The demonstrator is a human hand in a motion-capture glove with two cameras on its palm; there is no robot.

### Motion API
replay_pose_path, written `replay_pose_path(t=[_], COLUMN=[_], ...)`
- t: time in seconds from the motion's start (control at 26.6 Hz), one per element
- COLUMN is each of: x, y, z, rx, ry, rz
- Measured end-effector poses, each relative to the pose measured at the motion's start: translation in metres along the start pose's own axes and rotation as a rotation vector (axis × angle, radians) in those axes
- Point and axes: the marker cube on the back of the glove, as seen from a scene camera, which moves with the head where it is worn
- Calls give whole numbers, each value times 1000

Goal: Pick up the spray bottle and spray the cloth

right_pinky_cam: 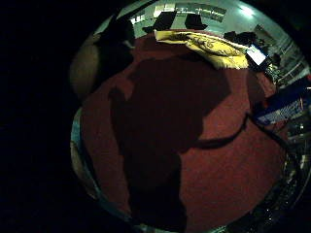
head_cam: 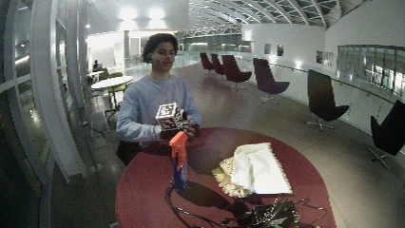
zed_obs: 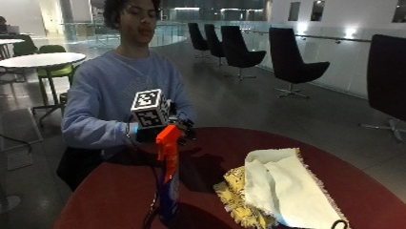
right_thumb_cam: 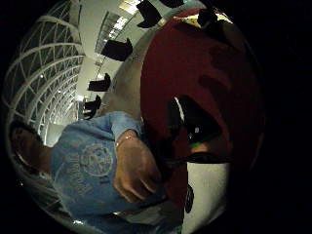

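1. Outside view: the spray bottle [zed_obs: 167, 179] stands upright on the red tabletop [zed_obs: 114, 191], just beside the cloth [zed_obs: 279, 186], probably staged for pickup.
2. The gloved right hand [zed_obs: 181, 131] hovers behind the bottle, holding nothing; its finger spread cannot be told.
3. Little finger side palm view: the cloth lies well beyond the hand's shadow.

The person wears a light blue sweatshirt [zed_obs: 107, 95] with long sleeves, ribbed at the cuffs, and a round pale printed emblem on the chest that shows in the thumb side palm view. The right hand [zed_obs: 181, 131] is covered by a black glove. On the bare hand [right_thumb_cam: 136, 170] a thin bracelet circles the wrist.
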Motion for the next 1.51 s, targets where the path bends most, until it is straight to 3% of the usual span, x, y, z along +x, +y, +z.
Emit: replay_pose_path(t=[0.3, 0.64, 0.79, 1.09, 1.51], x=[2, 24, 48, 82, 149], y=[2, 25, 45, 60, 41], z=[-4, -63, -77, -78, -80], rx=[29, 422, 571, 689, 730], ry=[-46, -587, -719, -696, -551], rz=[28, 132, 230, 381, 594])
